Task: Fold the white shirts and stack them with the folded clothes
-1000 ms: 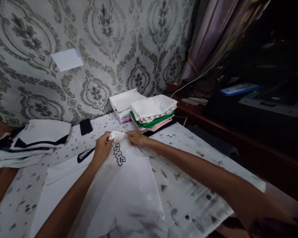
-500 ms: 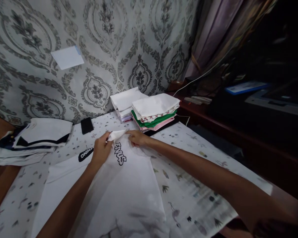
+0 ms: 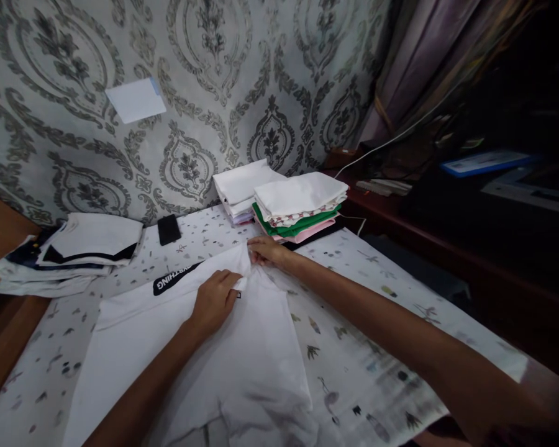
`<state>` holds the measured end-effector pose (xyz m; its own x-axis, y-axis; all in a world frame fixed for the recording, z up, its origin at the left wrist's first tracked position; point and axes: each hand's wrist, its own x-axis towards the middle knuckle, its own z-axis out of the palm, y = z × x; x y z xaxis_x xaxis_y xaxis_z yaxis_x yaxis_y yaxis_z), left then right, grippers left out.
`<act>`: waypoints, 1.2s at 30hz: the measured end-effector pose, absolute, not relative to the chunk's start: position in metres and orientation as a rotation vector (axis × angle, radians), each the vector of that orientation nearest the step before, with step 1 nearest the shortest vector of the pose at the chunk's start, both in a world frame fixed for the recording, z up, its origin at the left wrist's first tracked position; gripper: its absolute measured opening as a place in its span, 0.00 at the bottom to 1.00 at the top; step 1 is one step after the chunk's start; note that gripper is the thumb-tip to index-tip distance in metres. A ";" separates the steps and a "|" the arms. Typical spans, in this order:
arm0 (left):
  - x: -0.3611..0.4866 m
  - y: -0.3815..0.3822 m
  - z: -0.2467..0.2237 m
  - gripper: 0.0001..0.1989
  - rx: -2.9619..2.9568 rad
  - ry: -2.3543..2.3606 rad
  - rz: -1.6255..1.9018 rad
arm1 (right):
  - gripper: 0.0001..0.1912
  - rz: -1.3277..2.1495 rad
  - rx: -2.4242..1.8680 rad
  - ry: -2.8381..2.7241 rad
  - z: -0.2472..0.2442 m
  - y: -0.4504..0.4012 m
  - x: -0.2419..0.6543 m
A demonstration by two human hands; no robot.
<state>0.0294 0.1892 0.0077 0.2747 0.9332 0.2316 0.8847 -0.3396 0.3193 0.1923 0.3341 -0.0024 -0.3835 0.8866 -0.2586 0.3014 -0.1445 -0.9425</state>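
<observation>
A white T-shirt [image 3: 135, 347] with dark lettering lies spread over the patterned sheet, its top part folded over. My left hand [image 3: 217, 301] is closed on the folded cloth near its middle, covering most of the print there. At the far edge of the shirt, my right hand [image 3: 266, 251] pinches the fabric between thumb and fingers. A black strip with white letters shows on the cloth left of my hands. The near part of the shirt is rumpled.
Behind my hands stand two folded clothes stacks, a white-topped one [image 3: 245, 183] and one with green and pink layers [image 3: 302, 198]. Another clothes stack [image 3: 88, 239] lies at left beside a black phone [image 3: 169, 230]. A patterned wall [image 3: 209, 81] rises behind; a dark red ledge [image 3: 400, 236] runs along the right.
My left hand has moved right and nearer to me, drawing the cloth over the printed lettering. My right hand keeps its pinch at the far edge. The view has shifted slightly.
</observation>
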 end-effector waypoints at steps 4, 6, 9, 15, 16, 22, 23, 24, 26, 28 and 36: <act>0.034 0.188 0.009 0.14 2.479 1.713 0.456 | 0.18 1.437 -1.372 -1.648 -0.002 0.330 0.193; 0.035 0.184 0.012 0.15 2.505 1.702 0.418 | 0.21 1.349 -1.368 -1.668 -0.001 0.321 0.196; 0.026 0.174 0.018 0.20 2.577 1.652 0.446 | 0.20 0.999 -1.179 -1.921 0.002 0.296 0.204; -0.044 0.137 0.022 0.16 2.545 1.885 0.471 | 0.24 0.314 -0.460 -2.704 0.007 0.231 0.213; -0.059 0.130 0.021 0.15 2.487 1.984 0.460 | 0.23 0.244 -0.455 -2.772 0.007 0.224 0.212; -0.103 0.105 0.016 0.16 2.172 2.208 0.538 | 0.18 0.175 -0.778 -2.814 0.006 0.222 0.196; -0.099 0.106 0.016 0.17 2.188 2.161 0.550 | 0.18 0.247 -0.807 -2.764 0.005 0.226 0.194; -0.092 0.109 0.016 0.17 2.222 2.102 0.555 | 0.18 0.342 -0.832 -2.698 0.004 0.232 0.193; -0.075 0.119 0.017 0.19 2.317 1.976 0.547 | 0.17 0.579 -0.882 -2.547 0.002 0.247 0.190; -0.055 0.132 0.019 0.21 2.414 1.875 0.511 | 0.16 0.846 -0.930 -2.393 -0.001 0.263 0.188; 0.008 0.175 0.029 0.19 2.346 2.001 0.457 | 0.11 1.405 -0.838 -1.981 -0.008 0.294 0.182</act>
<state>0.0079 0.1749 0.0294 0.1330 0.9697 0.2050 0.9625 -0.1757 0.2068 0.1825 0.2941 -0.0084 -0.6449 0.7590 0.0894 0.1669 0.2540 -0.9527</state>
